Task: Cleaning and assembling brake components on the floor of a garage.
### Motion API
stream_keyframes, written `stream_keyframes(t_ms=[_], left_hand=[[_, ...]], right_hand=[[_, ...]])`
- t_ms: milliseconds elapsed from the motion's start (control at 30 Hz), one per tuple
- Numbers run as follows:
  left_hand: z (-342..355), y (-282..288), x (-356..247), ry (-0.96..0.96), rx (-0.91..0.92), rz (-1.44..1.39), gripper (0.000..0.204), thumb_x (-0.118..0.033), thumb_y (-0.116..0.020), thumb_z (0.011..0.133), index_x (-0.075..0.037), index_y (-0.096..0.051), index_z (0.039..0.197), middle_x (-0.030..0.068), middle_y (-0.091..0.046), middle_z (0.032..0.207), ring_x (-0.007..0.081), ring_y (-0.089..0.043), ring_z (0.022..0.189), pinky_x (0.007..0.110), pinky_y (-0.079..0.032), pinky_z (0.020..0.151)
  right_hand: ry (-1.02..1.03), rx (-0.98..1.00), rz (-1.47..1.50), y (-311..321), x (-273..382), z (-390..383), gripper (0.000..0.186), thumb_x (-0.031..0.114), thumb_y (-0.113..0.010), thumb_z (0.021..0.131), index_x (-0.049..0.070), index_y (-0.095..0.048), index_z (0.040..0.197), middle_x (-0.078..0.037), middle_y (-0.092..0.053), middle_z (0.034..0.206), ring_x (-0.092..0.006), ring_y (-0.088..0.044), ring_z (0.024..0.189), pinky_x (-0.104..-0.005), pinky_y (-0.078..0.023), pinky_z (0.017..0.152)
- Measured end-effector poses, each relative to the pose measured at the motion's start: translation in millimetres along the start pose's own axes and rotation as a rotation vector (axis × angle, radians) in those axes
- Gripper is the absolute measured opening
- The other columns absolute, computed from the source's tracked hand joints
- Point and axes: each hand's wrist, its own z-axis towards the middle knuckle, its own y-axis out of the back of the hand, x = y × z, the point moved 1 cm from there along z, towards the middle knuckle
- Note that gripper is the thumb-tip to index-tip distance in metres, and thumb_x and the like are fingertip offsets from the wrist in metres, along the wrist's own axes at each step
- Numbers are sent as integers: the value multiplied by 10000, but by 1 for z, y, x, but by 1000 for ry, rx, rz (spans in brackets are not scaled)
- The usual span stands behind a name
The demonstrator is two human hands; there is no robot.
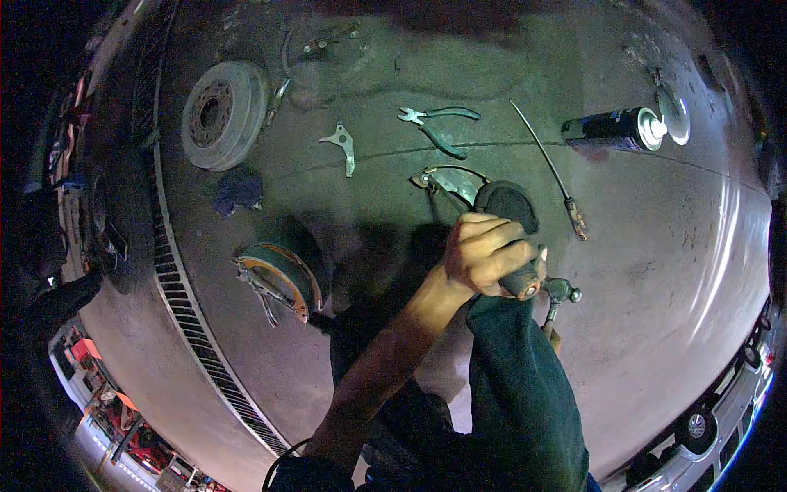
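Note:
My left hand (492, 252) is closed round a hand tool with a thick, round brownish handle end (521, 285); its working end is hidden. Close beside it is the head of a ball-peen hammer (561, 291). Its handle runs down to my right hand (556, 341), of which only a little skin shows past my green trouser leg (525, 361). Beyond my left hand, a dark shoe (507, 205) on my foot rests at the end of a curved brake shoe (451, 182) on the floor.
Farther off lie diagonal cutters (438, 127), a flat metal lever (343, 146), a long screwdriver (561, 180) and a spray can (613, 129) on its side. At left are a brake drum (225, 115), a dark rag (238, 192), another brake shoe (283, 275) and a floor grate (184, 316).

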Motion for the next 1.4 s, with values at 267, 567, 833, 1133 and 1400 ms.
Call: stream_keyframes(t_ms=[267, 567, 833, 1133, 1400], left_hand=[[3, -1, -4, 11, -120, 20, 269, -321, -783, 719, -82, -665, 760, 81, -636, 733, 241, -660, 579, 337, -512, 533], [8, 1, -7, 0, -165, 2, 227, -217, -802, 675, -61, -670, 773, 80, -621, 715, 229, -627, 542, 332, -486, 494], [4, 2, -3, 5, -160, 7, 279, -319, -767, 724, -63, -707, 818, 87, -629, 717, 240, -647, 565, 335, -507, 528], [-7, 0, -3, 54, -155, 58, 292, -364, -764, 736, -88, -726, 825, 91, -654, 743, 251, -677, 617, 348, -547, 609], [-1, 7, -4, 39, -171, 37, 290, -337, -753, 746, -58, -712, 815, 91, -644, 743, 251, -678, 615, 347, -560, 596]], right_hand=[[14, 13, 14, -2, 2, 6, 619, 530, -399, 1080, 41, -478, 709, -33, -423, 594, -172, -359, 567, -393, -276, 515], [10, 41, 36, 0, -11, 4, 598, 504, -417, 1083, 43, -474, 706, -32, -426, 596, -169, -357, 568, -396, -275, 516], [-4, 72, 96, 2, -13, 8, 581, 481, -432, 1085, 45, -470, 703, -32, -428, 598, -166, -355, 569, -398, -275, 517], [16, 44, 53, 4, -3, 6, 548, 456, -449, 1081, 40, -490, 726, -33, -437, 600, -167, -377, 572, -395, -297, 521], [25, 42, 18, 6, -3, 1, 518, 433, -463, 1077, 35, -510, 750, -35, -447, 602, -170, -399, 574, -392, -319, 525]])
